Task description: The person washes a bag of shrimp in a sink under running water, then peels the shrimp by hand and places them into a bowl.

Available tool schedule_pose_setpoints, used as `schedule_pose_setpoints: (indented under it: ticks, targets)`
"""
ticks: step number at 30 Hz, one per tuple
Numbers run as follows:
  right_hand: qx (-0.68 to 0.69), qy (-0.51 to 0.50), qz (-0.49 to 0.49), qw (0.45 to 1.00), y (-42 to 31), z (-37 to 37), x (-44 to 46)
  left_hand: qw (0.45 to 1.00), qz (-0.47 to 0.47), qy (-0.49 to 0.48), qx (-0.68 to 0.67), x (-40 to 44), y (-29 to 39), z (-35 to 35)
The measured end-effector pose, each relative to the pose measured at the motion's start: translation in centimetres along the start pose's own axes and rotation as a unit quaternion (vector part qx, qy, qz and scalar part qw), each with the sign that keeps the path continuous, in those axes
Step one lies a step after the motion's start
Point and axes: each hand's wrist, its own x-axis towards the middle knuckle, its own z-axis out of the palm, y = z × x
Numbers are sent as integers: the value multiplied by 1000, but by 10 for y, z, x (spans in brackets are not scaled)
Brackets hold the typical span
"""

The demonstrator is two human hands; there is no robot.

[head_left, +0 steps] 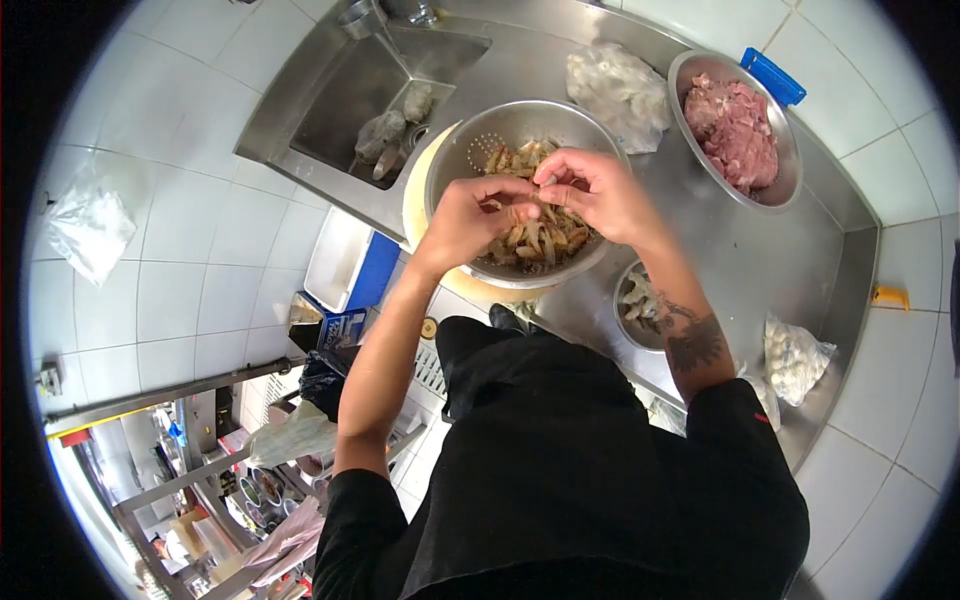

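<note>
A metal colander (447,166) holds a heap of unpeeled shrimp (545,243), brownish and grey. Above the heap, my left hand (478,212) and my right hand (597,192) meet with fingertips pinched together. Between them is a small shrimp, mostly covered by the fingers. Both hands are closed on it. Below my right forearm stands a smaller metal bowl (622,318) with pale, peeled-looking shrimp (640,298), partly hidden by the arm. Under the colander shows the edge of a round yellowish board (416,200).
A steel sink (335,110) at the upper left holds bagged items. On the steel counter (770,270) are a bowl (790,170) of raw pink meat (732,135), a large plastic bag (617,92) and a bag of whitish pieces (797,360). A blue-and-white bin (365,270) stands left below.
</note>
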Motion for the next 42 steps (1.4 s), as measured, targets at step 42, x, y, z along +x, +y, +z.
schedule_pose_setpoints:
  ticks: [42]
  targets:
    - [-220,348,4,911,-25,-36,29,871,40,486,-57,30,-48,-63]
